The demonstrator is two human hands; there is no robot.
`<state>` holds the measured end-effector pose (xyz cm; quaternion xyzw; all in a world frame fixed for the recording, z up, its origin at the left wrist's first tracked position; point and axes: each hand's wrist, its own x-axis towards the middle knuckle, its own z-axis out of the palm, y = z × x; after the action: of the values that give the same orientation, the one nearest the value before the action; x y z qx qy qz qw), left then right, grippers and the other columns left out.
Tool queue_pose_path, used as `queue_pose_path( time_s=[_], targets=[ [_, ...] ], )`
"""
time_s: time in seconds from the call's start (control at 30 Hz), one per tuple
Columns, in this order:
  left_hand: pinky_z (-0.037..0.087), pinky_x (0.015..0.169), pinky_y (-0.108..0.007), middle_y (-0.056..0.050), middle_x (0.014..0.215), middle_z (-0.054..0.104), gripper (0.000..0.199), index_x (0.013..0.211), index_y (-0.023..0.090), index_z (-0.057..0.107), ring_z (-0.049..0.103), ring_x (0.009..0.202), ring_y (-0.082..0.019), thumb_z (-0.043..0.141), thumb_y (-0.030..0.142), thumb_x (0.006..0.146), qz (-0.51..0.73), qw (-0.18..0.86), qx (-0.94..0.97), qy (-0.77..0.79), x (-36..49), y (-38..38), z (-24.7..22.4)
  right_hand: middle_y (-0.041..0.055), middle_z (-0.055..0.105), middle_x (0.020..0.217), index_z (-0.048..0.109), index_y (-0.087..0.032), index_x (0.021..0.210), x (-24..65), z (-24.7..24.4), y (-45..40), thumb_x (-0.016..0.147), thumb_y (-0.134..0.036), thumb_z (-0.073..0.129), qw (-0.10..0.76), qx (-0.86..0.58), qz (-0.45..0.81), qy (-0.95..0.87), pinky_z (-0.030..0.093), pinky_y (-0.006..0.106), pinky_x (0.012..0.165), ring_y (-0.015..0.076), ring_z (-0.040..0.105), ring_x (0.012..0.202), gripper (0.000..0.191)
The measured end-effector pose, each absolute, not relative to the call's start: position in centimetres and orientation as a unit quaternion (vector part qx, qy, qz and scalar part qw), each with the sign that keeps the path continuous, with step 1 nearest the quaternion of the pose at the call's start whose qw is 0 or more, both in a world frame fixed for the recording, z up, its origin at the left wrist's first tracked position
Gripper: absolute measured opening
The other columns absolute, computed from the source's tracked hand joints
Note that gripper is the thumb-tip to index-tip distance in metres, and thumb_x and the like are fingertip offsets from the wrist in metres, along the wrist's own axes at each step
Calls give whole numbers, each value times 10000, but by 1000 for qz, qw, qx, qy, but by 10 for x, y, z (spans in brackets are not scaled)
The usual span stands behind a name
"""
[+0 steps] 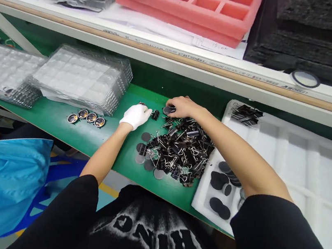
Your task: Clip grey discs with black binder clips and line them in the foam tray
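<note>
While the bare right hand (182, 106) holds a dark disc (169, 109), the white-gloved left hand (136, 116) works beside a black binder clip (155, 114).

Near the tabletop's (111, 136) far edge, the right grip is clamped on the disc; the left grip's state cannot be told. Clips lie in a pile (181, 147) beside the white foam tray (204, 188); 4 round pieces (91, 117) sit leftward.
</note>
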<state>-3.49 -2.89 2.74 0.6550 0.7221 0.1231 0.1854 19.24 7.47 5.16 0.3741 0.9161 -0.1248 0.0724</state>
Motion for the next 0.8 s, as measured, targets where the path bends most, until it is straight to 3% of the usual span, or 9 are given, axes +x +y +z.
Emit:
queue_pose_path(
  time_s=[0.13,0.23,0.37,0.5,0.8],
  targets=[
    [501,736,-400,-148,836,772,524,699,240,685,729,853,-331,437,548,1043,91,82,640,758,-32,-32,51,124,779,1285,737,-232,1301,189,52,71,895,-336,767,75,375,-118,917,447,532,1050,358,680,1220,420],
    [515,834,-386,-138,965,792,572,925,232,754,733,962,-312,330,570,1106,177,22,639,748,-14,-17,62,121,766,1302,730,-228,1314,187,52,70,901,-325,759,75,370,-126,917,444,506,1042,358,658,1255,425],
    [462,1038,-457,-161,1316,727,460,1232,221,733,648,1234,-344,390,506,1120,200,-50,664,719,15,15,47,145,701,1386,724,-222,1339,186,51,66,884,-329,778,66,371,-124,918,442,466,1008,369,636,1278,471],
    [437,1055,-533,-194,1441,638,450,1301,222,721,584,1284,-399,420,495,1110,163,-66,654,736,16,26,21,125,720,1338,740,-220,1270,188,51,64,889,-312,777,63,360,-129,922,420,444,986,353,644,1249,394],
    [451,1068,-590,-245,1448,607,465,1302,159,698,564,1306,-414,393,465,1130,246,-68,502,827,-1,29,2,106,755,1261,754,-206,1223,178,44,64,881,-374,831,40,345,-153,925,397,404,929,325,647,1195,388]
  ],
)
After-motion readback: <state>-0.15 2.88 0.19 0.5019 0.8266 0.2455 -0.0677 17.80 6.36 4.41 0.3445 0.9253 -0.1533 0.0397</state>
